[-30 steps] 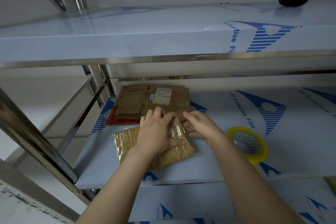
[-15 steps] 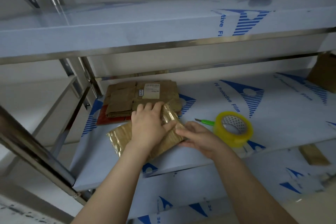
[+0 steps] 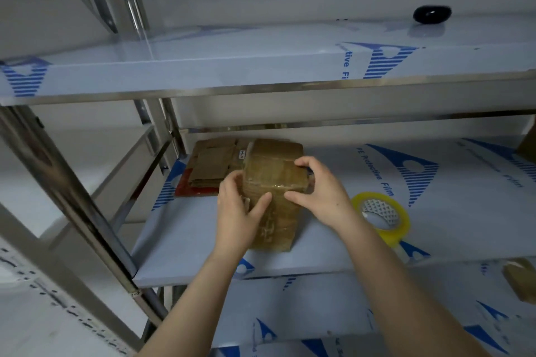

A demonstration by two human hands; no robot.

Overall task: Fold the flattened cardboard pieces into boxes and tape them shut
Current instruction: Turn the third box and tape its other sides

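Head view: the cardboard box (image 3: 275, 174), already glossy with tape, stands on the shelf (image 3: 464, 211) left of the middle, its foot a little back from the front edge. Its long axis seems to run upright, though the wide lens makes this hard to be sure of.

The left hand (image 3: 240, 211) grips its left side, fingers curled round the edge and thumb laid across the near face. The right hand (image 3: 322, 191) holds the upper right corner, fingers hooked over the top and thumb on the near top edge. Both hands are closed on the box, which sits between them.

The tape roll (image 3: 383, 217) lies flat toward the front edge, just right of the right hand, so that hand is plainly the nearer one for reaching it. The stack of flattened cardboard (image 3: 214, 165) lies behind the box, toward the back left corner, closer to the left hand.
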